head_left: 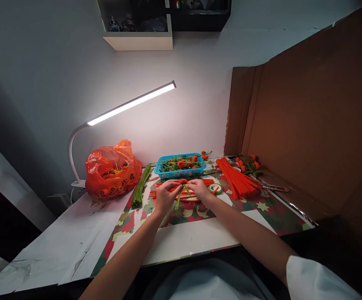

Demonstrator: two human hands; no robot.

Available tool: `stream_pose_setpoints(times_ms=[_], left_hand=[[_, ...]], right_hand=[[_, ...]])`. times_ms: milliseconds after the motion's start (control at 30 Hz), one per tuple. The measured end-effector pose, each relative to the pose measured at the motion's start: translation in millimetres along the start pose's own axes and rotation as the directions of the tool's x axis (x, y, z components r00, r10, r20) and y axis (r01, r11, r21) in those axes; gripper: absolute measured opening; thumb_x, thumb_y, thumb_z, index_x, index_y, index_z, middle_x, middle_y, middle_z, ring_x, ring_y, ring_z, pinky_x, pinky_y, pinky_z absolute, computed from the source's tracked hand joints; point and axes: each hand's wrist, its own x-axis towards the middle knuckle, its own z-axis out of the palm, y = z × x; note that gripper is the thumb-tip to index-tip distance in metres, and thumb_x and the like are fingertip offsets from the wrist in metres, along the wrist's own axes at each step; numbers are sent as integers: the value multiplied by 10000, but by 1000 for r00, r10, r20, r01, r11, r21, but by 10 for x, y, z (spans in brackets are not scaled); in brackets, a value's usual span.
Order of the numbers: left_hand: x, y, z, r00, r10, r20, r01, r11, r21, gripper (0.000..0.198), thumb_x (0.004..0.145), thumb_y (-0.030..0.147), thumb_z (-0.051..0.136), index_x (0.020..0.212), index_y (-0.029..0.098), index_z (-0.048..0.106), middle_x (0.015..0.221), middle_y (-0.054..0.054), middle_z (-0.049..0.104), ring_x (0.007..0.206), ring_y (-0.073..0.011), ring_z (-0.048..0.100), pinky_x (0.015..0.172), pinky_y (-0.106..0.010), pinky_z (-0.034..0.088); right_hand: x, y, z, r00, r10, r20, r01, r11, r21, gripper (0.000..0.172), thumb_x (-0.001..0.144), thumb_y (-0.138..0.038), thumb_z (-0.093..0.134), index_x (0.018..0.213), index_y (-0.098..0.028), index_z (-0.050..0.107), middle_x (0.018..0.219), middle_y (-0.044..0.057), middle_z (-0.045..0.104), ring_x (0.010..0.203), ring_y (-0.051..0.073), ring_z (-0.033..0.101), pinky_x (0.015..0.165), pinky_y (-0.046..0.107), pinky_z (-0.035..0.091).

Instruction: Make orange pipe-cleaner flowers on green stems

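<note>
Between my hands is a small fuzzy orange flower [183, 181], with green strips [178, 201] hanging below it. My left hand [166, 196] pinches it from the left, and my right hand [201, 191] from the right, close beneath the orange head. Which fingertip presses on which strip is too small to tell. Loose orange fuzzy stems [206, 182] lie on the table under and behind my fingers. Just right of my right hand is a roll of green tape [215, 189]. Behind my hands, a blue basket [181, 173] holds orange flowers with green stems.
An orange plastic bag [113, 173] and a bundle of green stems [141, 187] are on the left. A lit desk lamp [131, 104] reaches overhead. On the right lie orange stems [238, 179], scissors [274, 187] and finished-looking flowers [243, 163], beside a cardboard wall [308, 116].
</note>
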Motion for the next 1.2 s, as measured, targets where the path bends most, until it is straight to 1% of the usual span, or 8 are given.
stream_pose_setpoints(times_ms=[167, 267, 333, 433, 567, 800, 967, 1200], left_hand=[[28, -94, 26, 951, -293, 99, 309, 922, -232, 275, 595, 395, 750, 721, 152, 720, 783, -75, 716, 722, -210, 636, 642, -286, 481], [44, -134, 28, 917, -361, 170, 395, 881, -260, 308, 550, 405, 772, 691, 139, 704, 680, -55, 699, 640, -185, 614, 592, -265, 458], [48, -130, 21, 936, -308, 171, 343, 906, -249, 305, 562, 417, 760, 671, 143, 684, 705, -59, 697, 654, -186, 617, 598, -266, 462], [42, -78, -6, 988, -94, 120, 115, 977, -179, 237, 640, 397, 710, 651, 169, 648, 887, -88, 697, 801, -217, 634, 708, -308, 490], [36, 21, -65, 972, 157, 172, -157, 987, -15, 129, 722, 311, 642, 644, 212, 616, 1047, -91, 666, 970, -235, 611, 873, -368, 459], [51, 9, -95, 941, 161, 299, -168, 986, -3, 97, 742, 297, 602, 684, 222, 619, 1099, -87, 651, 1051, -239, 584, 926, -366, 438], [46, -106, -32, 992, -28, 126, 51, 982, -181, 184, 681, 351, 683, 674, 179, 618, 911, -86, 690, 807, -207, 639, 743, -319, 497], [50, -205, 6, 920, -357, 162, 392, 832, -392, 293, 581, 383, 766, 677, 135, 643, 625, -23, 664, 573, -127, 589, 544, -222, 435]], right_hand=[[28, 34, 17, 998, -58, -22, 56, 996, -76, 256, 578, -366, 590, 482, -170, 455, 480, -58, 381, 501, 79, 322, 497, 227, 245], [36, 42, 21, 997, -72, -41, 67, 991, -114, 273, 563, -366, 602, 460, -172, 439, 466, -58, 380, 501, 79, 324, 490, 227, 240], [37, 38, 17, 999, -38, -30, 36, 996, -80, 255, 560, -361, 598, 467, -170, 457, 459, -60, 381, 496, 77, 320, 485, 225, 234], [41, 29, 6, 999, 40, 10, -40, 999, 12, 194, 562, -326, 577, 494, -169, 485, 441, -73, 349, 472, 69, 282, 474, 224, 206], [57, 32, -6, 991, 110, 74, -119, 985, 125, 181, 553, -262, 552, 472, -179, 413, 441, -80, 307, 449, 59, 228, 460, 229, 152], [58, -1, -53, 958, 205, 202, -241, 954, 178, 244, 569, -232, 563, 449, -189, 356, 445, -74, 317, 420, 55, 231, 432, 222, 193], [48, -25, -63, 977, 84, 197, -114, 983, 147, 223, 556, -327, 699, 563, -153, 560, 500, -50, 466, 484, 71, 368, 486, 213, 284], [117, 86, -51, 984, -155, 93, 160, 986, -50, 373, 510, -470, 744, 585, -151, 566, 498, -58, 433, 486, 70, 327, 470, 219, 226]])
